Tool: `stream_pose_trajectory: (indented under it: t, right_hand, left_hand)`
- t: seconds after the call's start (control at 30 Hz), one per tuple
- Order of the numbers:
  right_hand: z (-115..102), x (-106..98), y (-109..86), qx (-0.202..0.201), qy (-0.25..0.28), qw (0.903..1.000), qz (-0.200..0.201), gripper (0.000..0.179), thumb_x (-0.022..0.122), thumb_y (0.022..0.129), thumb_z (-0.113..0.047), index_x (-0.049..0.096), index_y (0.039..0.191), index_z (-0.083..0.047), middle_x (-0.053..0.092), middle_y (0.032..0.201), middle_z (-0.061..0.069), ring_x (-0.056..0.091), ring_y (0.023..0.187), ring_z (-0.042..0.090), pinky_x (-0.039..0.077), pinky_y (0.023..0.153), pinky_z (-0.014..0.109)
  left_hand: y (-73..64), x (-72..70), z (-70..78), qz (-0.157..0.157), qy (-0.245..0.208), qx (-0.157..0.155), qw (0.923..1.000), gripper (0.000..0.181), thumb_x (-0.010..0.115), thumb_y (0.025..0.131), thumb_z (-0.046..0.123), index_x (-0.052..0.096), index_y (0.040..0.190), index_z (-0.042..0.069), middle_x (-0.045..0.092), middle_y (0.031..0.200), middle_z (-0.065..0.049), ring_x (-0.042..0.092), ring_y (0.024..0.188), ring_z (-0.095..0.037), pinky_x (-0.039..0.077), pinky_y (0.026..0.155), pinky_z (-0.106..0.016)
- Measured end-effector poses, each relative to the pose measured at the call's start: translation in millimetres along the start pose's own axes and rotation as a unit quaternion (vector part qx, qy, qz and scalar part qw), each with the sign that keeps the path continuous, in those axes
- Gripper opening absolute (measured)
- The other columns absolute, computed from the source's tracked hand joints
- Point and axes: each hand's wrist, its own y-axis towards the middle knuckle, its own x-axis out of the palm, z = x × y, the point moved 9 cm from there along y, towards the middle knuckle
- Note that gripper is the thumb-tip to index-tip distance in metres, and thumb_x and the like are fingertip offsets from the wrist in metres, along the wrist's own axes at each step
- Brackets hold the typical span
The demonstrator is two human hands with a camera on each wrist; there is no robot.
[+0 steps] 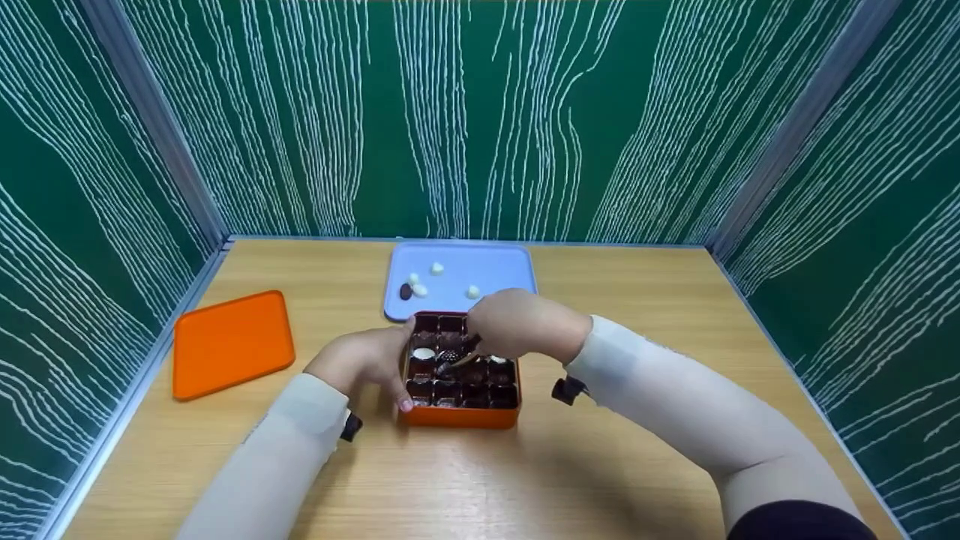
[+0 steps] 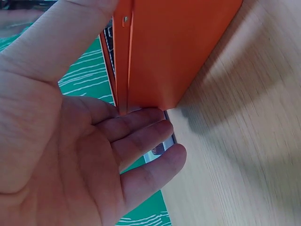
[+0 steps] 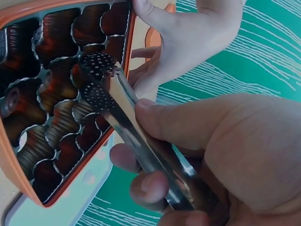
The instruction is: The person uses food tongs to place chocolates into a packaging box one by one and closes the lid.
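Note:
An orange box (image 1: 461,417) with a dark, glossy divided insert stands on the table. White pieces (image 1: 424,353) sit in a couple of compartments; most others look dark. My left hand (image 1: 367,361) spans the box's left side, thumb at the near corner and fingertips at the far one. In the left wrist view its fingers (image 2: 146,146) are nearly straight against the orange wall. With my right hand (image 1: 517,324) I grip metal tongs (image 3: 141,146) between thumb and fingers. Their two perforated tips, slightly apart, reach over the insert's compartments.
Behind the box lies a light blue tray (image 1: 499,266) with several small white pieces (image 1: 437,268) and a dark oval one (image 1: 406,291). An orange tray-like lid (image 1: 234,345) lies at left. Green panels with white lines (image 1: 480,150) enclose the table's back and sides.

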Motion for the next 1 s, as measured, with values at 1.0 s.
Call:
stream_pose_trajectory:
  t: [1.0]
  right_hand:
    - [29.1, -41.6, 12.7, 0.028, 0.080, 0.9962, -0.017, 0.030, 0.072, 0.112, -0.035, 0.086, 0.103, -0.010, 0.076, 0.086, 0.002, 0.059, 0.069, 0.015, 0.056, 0.069, 0.035]
  left_hand:
    - [-2.9, -0.1, -1.4, -0.003, -0.027, -0.016, 0.9995, 0.170, 0.113, 0.062, 0.032, -0.005, 0.183, 0.016, 0.019, 0.190, -0.019, 0.027, 0.175, -0.040, 0.020, 0.146, -0.060]
